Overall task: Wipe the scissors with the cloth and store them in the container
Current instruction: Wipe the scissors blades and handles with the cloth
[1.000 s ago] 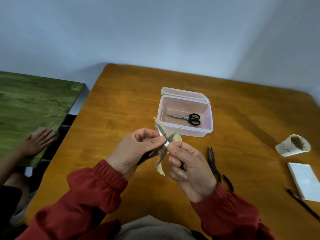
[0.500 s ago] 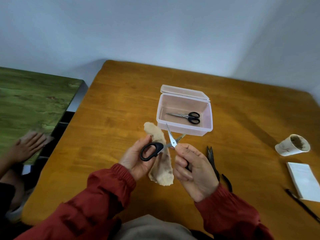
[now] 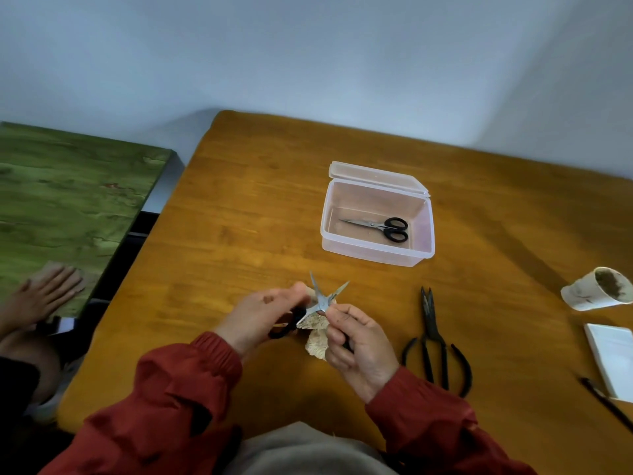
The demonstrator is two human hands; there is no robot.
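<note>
Small black-handled scissors (image 3: 321,298) are held over the table with their blades spread in a V pointing away from me. My left hand (image 3: 263,313) grips one black handle, and the beige cloth (image 3: 317,341) is bunched under the scissors. My right hand (image 3: 358,344) pinches the scissors near the pivot, fingers curled round the other handle. The clear plastic container (image 3: 376,252) stands open beyond my hands, lid tipped back. A second pair of black-handled scissors (image 3: 380,228) lies flat inside it.
Old dark iron shears (image 3: 433,337) lie on the table right of my right hand. A tipped paper cup (image 3: 596,293), a white pad (image 3: 613,358) and a black pen (image 3: 606,402) sit at the right edge. Another person's hand (image 3: 44,296) rests on a green table (image 3: 68,207) at left.
My left hand has rolled over the scissors handle, hiding it. The cloth that hung down in front is now tucked beneath the scissors. The blades stay spread.
</note>
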